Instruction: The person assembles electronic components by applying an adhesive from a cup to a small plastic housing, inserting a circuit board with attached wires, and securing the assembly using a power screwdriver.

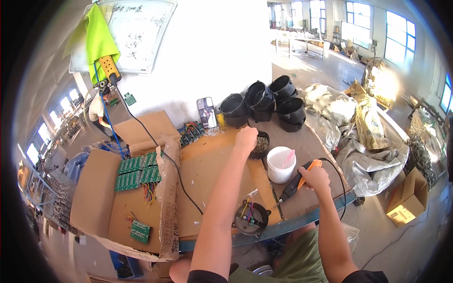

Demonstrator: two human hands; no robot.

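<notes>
My left hand reaches out to a small dark container of tiny metal pieces that look like screws. Its fingers are drawn together at the container's rim; whatever they pinch is hidden. In my right hand is an orange and black electric screwdriver, its tip slanting down and left toward the table. Left of that tip, near the table's front edge, lies a round black housing with coloured wires and a board inside. A white tub with a pink-handled tool in it stands between my hands.
Several black bucket-shaped housings stand at the back, beside a propped phone. On the left, a cardboard box holds green circuit boards. A black cable crosses the table's left side. Sacks lie to the right.
</notes>
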